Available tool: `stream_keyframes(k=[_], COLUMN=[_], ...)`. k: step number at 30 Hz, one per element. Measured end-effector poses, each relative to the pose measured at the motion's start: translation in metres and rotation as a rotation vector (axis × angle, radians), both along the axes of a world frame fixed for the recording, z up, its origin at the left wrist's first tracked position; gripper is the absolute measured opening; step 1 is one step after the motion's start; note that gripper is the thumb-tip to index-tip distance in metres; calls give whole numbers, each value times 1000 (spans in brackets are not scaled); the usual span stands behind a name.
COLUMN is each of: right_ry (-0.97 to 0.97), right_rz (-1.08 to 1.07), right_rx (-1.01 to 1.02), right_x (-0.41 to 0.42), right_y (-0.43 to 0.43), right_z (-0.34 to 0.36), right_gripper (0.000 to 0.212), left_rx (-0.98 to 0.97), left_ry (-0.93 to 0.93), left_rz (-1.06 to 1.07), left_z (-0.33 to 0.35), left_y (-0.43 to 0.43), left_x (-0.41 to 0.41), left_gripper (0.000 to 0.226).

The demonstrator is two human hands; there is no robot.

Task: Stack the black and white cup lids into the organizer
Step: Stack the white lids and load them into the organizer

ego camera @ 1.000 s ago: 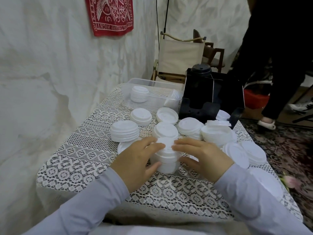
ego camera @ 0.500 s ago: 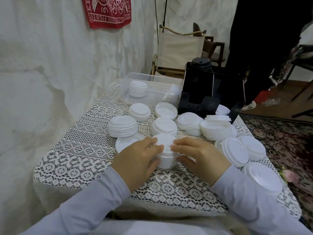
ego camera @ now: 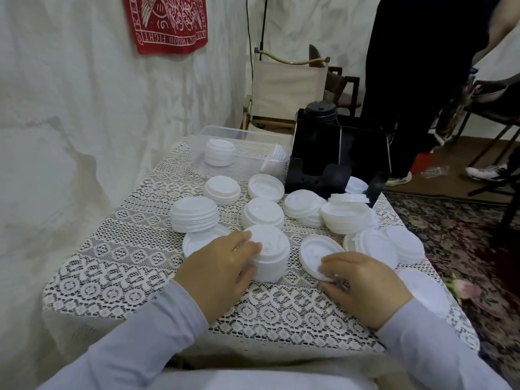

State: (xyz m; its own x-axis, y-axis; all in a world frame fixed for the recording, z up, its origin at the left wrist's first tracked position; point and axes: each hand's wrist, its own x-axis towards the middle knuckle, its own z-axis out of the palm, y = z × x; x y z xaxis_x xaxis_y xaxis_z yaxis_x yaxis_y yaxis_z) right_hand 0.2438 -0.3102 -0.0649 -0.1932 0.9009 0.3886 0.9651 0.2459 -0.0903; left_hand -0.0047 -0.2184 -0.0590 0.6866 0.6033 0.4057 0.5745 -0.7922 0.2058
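My left hand [ego camera: 222, 266] grips a tall stack of white plastic cup lids [ego camera: 271, 256] that stands on the white lace tablecloth [ego camera: 121, 266] near me. My fingers curl over its top left edge and my thumb lies against its near side. My right hand [ego camera: 363, 285] pinches a single white plastic lid [ego camera: 313, 250] just right of that stack, fingertips on its near rim and thumb beneath. The lid looks tilted, its near edge lifted off the cloth, though blur there makes me unsure. The black plastic organizer [ego camera: 351, 153] stands at the far side of the table, right of centre, and a stack of black lids [ego camera: 320, 109] rises from its far left compartment. Just left of the organizer lies a clear plastic bin [ego camera: 213, 130] holding a short pile of white lids [ego camera: 219, 152]. Between the organizer and my hands, more white lids sit in low piles and singles on the cloth, among them a thick pile [ego camera: 194, 213] to the left and a wide heap [ego camera: 346, 216] to the right. A red printed cloth [ego camera: 168, 21] hangs on the white wall at far left, and a person in dark trousers [ego camera: 408, 80] stands beyond the table on the right.
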Motion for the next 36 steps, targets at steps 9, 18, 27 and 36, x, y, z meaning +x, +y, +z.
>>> stream_keyframes(k=[9, 18, 27, 36], right_ry=[727, 1320, 930, 1265], right_rz=[-88, 155, 140, 62], right_rx=[44, -322, -389, -367], right_x=[-8, -37, -63, -54], right_y=[7, 34, 70, 76], right_z=[36, 71, 84, 82], right_gripper=[11, 22, 26, 16], left_rx=[86, -147, 66, 37], left_ry=[-161, -403, -208, -372], left_rz=[-22, -293, -379, -121], left_z=[16, 49, 46, 49], left_y=[-3, -17, -4, 16], left_x=[5, 14, 4, -11], left_gripper=[43, 60, 46, 49])
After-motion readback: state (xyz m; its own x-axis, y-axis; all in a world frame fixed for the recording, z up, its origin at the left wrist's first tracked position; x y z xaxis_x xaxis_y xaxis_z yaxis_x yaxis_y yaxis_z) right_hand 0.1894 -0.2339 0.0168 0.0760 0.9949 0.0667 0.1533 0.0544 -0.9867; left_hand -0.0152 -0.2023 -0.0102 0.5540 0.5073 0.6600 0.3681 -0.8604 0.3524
